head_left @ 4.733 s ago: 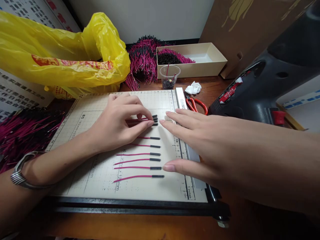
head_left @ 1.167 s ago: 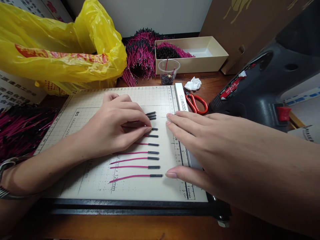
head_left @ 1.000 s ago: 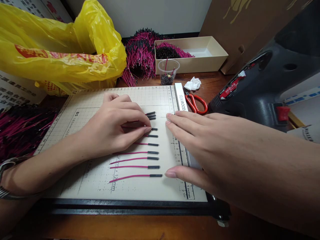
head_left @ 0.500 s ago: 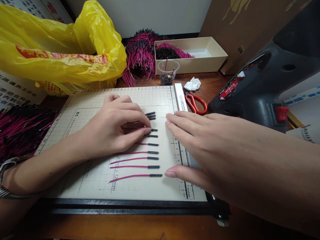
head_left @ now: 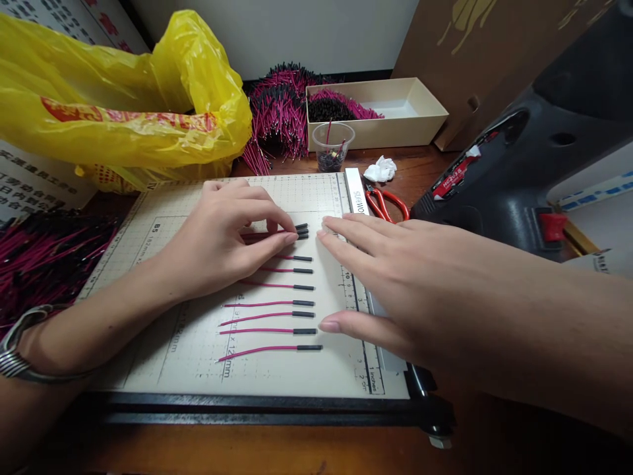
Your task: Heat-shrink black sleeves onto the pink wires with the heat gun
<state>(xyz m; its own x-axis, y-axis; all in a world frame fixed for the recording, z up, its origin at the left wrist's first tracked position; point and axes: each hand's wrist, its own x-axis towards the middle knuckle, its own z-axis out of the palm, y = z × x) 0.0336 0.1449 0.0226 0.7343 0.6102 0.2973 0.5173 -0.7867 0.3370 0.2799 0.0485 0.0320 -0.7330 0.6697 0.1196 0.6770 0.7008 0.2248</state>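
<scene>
Left hand [head_left: 225,231]: pinching thin magenta black-tipped wires [head_left: 302,235] | Right hand [head_left: 420,284]: thumb apart from fingers | Pinch lightly, tips level

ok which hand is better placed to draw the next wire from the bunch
Left, most likely: the left hand has thumb and forefinger right at the bunch, while the right hand is spread open, its fingertips just short of the black ends.
</scene>
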